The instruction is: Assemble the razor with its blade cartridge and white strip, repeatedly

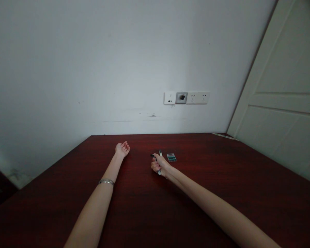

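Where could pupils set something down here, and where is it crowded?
Bare tabletop lies between the left hand and right hand, and right of the flat green item. Crowded: around the right hand, its pen-like thing, the slim stick and that item.

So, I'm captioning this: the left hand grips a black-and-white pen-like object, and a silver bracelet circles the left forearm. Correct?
Not quite: the head view shows the right hand gripping the pen-like object. The bracelet does circle the left forearm.

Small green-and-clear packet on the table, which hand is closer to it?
Right: the right hand is just left of the packet; the left hand is much farther left.
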A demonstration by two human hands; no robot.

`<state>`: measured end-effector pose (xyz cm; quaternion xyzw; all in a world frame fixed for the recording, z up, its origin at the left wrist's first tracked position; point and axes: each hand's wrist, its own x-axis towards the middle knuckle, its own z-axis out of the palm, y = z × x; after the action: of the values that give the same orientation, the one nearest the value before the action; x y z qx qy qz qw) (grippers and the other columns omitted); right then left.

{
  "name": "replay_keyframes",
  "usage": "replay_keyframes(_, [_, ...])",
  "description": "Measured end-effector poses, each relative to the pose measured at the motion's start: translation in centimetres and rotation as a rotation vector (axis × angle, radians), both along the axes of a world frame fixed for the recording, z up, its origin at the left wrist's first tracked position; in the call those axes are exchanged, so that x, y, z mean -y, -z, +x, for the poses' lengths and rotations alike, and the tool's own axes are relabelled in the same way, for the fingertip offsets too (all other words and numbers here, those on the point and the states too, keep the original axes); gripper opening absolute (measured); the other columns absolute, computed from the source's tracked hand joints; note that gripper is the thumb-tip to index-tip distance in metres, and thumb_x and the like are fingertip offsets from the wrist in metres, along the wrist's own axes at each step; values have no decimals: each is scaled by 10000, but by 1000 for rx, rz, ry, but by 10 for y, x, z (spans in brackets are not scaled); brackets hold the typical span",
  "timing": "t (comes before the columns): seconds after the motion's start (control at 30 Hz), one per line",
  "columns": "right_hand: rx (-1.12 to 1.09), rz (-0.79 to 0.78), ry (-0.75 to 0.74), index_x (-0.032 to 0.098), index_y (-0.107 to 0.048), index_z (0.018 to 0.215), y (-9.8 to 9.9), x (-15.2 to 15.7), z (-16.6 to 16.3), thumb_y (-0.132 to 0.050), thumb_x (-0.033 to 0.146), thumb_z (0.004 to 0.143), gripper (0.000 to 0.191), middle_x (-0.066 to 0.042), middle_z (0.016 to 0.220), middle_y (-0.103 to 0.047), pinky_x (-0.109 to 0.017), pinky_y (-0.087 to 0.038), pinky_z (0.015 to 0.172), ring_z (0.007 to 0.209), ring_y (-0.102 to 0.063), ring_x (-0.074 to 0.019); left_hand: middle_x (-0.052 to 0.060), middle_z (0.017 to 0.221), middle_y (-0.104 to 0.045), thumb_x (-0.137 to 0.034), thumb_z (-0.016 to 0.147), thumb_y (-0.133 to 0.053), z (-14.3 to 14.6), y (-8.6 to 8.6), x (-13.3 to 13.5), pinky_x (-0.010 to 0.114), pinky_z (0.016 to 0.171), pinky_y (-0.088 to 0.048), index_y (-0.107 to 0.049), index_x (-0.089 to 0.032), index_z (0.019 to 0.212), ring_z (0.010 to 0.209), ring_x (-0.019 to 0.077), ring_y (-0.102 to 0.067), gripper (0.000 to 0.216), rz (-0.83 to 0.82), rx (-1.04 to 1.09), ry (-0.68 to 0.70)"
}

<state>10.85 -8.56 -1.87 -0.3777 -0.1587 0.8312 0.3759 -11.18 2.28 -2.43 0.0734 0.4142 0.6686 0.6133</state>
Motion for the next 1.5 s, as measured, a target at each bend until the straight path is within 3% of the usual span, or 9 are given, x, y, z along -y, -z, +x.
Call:
replay_keyframes(0.2, [-15, 69, 1, 188, -314, 616, -3, 1, 6, -303, 380, 894, 338, 112, 429, -184, -92, -35, 315, 310, -140, -9, 21, 565, -522, -177, 837, -311, 2, -1, 1, 202, 468, -431, -560, -127, 777, 442, 92, -487, 261, 13, -28, 22])
replay_keyframes(0.4, [-2, 336, -10, 198, -321, 626, -5, 6, 8, -338, 425, 845, 316, 107, 395, -229, -118, -25, 322, 320, -127, -23, 18, 582, -550, -197, 796, -462, 6, -6, 5, 209, 486, -440, -607, -118, 832, 473, 98, -519, 169, 86, -92, 148])
replay_keyframes(0.5, [-1, 486, 4, 207, -313, 623, -10, 12, 8, -380, 441, 807, 305, 103, 390, -258, -137, -39, 314, 323, -131, -33, 44, 693, -613, -227, 796, -520, 17, -15, 12, 213, 521, -451, -629, -117, 892, 566, 110, -576, 183, 260, -237, 381])
replay_keyframes(0.63, [-9, 588, -15, 212, -316, 623, -15, 23, 9, -424, 503, 763, 341, 105, 390, -268, -148, -48, 309, 328, -136, -39, 114, 978, -641, -309, 812, -541, 43, -32, 28, 252, 649, -480, -612, -121, 1037, 859, 180, -615, 301, 536, -387, 724])
replay_keyframes(0.77, [-24, 626, -30, 211, -328, 625, -17, 32, 11, -429, 534, 755, 363, 106, 397, -264, -151, -50, 311, 333, -133, -38, 182, 1202, -548, -304, 767, -602, 71, -45, 45, 363, 846, -441, -560, -106, 1147, 1074, 267, -536, 430, 749, -358, 1057])
replay_keyframes(0.87, [-27, 648, -37, 210, -336, 623, -19, 38, 11, -428, 558, 754, 383, 105, 397, -262, -156, -49, 309, 331, -130, -38, 209, 1268, -488, -293, 718, -655, 85, -47, 52, 394, 905, -398, -538, -91, 1177, 1144, 298, -483, 516, 828, -298, 1197])
replay_keyframes(1.07, [-58, 676, -23, 209, -331, 627, -25, 43, 13, -423, 609, 749, 428, 106, 404, -259, -155, -50, 310, 331, -124, -34, 204, 1261, -498, -231, 662, -703, 95, -35, 53, 370, 867, -422, -548, -93, 1167, 1072, 276, -537, 546, 860, -223, 1231])
replay_keyframes(1.2, [-90, 716, -9, 208, -336, 640, -25, 44, 14, -489, 534, 742, 375, 109, 410, -267, -152, -50, 310, 331, -126, -31, 196, 1162, -575, -210, 652, -712, 96, -30, 51, 349, 826, -443, -574, -82, 1128, 1002, 256, -581, 513, 840, -202, 1228])
replay_keyframes(1.5, [-68, 751, 22, 210, -328, 644, -24, 46, 14, -512, 441, 745, 312, 107, 410, -274, -157, -60, 316, 330, -139, -29, 190, 1061, -630, -251, 614, -754, 99, -36, 56, 396, 919, -397, -611, -64, 1059, 1050, 282, -565, 503, 799, -235, 1161])
